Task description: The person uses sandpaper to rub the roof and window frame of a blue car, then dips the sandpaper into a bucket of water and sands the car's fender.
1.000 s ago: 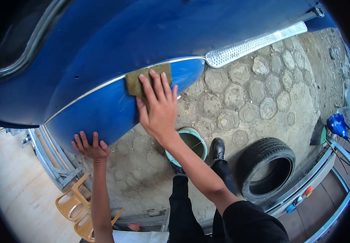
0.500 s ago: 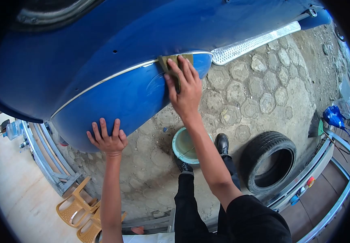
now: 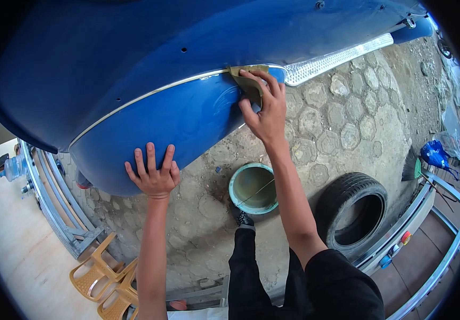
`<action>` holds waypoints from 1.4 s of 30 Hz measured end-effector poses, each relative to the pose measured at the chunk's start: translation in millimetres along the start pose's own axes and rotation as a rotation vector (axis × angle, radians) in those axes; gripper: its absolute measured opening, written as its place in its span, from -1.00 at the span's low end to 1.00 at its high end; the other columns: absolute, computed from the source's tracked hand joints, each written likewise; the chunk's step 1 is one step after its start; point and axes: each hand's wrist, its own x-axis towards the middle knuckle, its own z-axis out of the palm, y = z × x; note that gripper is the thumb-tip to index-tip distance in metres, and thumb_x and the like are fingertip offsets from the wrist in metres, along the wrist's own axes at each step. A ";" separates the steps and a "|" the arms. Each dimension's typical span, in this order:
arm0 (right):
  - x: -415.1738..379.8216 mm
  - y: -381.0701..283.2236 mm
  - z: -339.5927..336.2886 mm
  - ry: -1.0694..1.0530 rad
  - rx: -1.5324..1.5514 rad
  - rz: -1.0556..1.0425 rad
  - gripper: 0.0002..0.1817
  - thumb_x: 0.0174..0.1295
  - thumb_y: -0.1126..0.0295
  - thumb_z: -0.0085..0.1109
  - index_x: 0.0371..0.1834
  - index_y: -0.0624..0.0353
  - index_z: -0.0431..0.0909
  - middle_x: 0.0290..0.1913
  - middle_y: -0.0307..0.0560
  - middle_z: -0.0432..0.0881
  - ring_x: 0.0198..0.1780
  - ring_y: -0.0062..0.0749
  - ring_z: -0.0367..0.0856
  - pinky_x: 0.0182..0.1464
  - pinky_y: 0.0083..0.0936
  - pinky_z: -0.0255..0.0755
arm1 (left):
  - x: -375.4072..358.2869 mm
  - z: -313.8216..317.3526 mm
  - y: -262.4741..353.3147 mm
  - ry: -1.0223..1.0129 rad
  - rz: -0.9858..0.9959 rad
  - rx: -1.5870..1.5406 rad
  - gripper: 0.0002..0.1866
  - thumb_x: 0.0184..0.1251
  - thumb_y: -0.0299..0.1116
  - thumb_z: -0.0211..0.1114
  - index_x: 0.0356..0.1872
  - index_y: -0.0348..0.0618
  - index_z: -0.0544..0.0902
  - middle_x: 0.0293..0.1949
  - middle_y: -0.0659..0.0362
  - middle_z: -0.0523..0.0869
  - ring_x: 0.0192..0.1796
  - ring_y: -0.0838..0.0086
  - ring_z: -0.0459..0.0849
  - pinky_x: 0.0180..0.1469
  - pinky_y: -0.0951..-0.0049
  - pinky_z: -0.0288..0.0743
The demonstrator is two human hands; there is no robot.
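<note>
A glossy blue fender [image 3: 160, 125] curves below a larger blue body panel [image 3: 134, 58] of a vehicle, with a thin white trim strip [image 3: 150, 99] along their joint. On the fender's lower part my left hand [image 3: 154, 172] lies flat, fingers spread, holding nothing. Near the fender's right end my right hand [image 3: 266, 109] grips an olive-brown sheet of sandpaper [image 3: 247, 84] against the surface just under the strip. The sheet is bent, its near corner curling away from the paint. Pale streaky marks [image 3: 227, 98] show left of it.
A pale green basin [image 3: 232, 189] of murky water stands on the stone-paved ground [image 3: 318, 141] by my foot. A black tire [image 3: 323, 213] lies right of it. A silver textured running board [image 3: 342, 58] extends right from the fender. Tan plastic chairs [image 3: 89, 277] are lower left.
My right hand has shifted slightly right with the sandpaper, which now bends more. My left hand stays on the fender. The view has shifted a little, showing more of the basin.
</note>
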 end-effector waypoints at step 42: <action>-9.4 -95.2 33.4 -0.066 0.029 0.025 -0.26 -0.19 0.54 0.33 0.22 -0.25 0.64 0.26 -0.27 0.57 -0.02 -0.08 0.56 -0.18 -0.30 0.65 | 0.6 -4.7 -1.4 -0.059 0.013 0.008 -0.51 0.59 -0.07 -0.12 0.44 0.39 0.53 0.54 0.13 0.42 0.57 0.04 0.33 0.62 -0.18 -0.02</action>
